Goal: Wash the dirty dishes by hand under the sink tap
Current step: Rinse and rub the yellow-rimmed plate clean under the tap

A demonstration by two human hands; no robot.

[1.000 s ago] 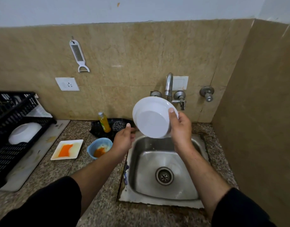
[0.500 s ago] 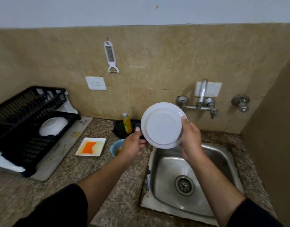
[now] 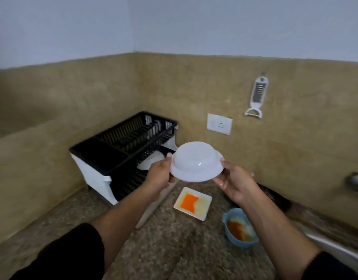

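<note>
Bowl (image 3: 196, 161) hangs in the air between both hands, above the counter (image 3: 174, 249) and in front of the rack (image 3: 121, 146). The left hand (image 3: 159, 174) grips its left rim, thumb on the outer wall, fingers hidden beneath. The right hand (image 3: 234, 182) pinches the right rim, thumb on top, fingers under. Both hands are thus clamped on the bowl, 1 at each side.

It is upside down, base up and mouth down, with the rim near level. Being round, it has no long axis; its own axis stands close to upright.

The rack lies beyond and left of the bowl, so the left hand is nearer to it. Its lower tier holds 1 white dish (image 3: 151, 161).

Racking looks like the coming move: forward and left, mouth kept down. 2 dirty things wait on the counter, a plate (image 3: 193, 203) and a blue bowl (image 3: 239, 229).
</note>
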